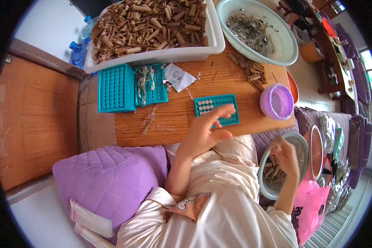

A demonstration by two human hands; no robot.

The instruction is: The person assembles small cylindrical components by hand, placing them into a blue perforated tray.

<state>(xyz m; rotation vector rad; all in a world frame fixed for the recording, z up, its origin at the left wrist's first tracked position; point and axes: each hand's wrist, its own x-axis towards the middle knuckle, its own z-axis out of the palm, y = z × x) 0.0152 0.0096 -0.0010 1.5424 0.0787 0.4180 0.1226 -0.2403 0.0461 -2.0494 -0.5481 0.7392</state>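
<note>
My left hand hovers over the near edge of a teal tray with round slots, thumb and fingers apart, nothing visible between them. White discs fill slots on the tray's left side; my fingers hide part of the rest. Off to the right, my right hand hangs over a grey-green colander beside my lap. That hand is smeared by motion, so whether it holds anything does not show. Brown plastic pieces lie in the colander.
A white bin heaped with brown pieces and a pale green basin of metal bits stand at the back. A teal tray stack, a tray of metal strips and white paper sit left; a purple tub right.
</note>
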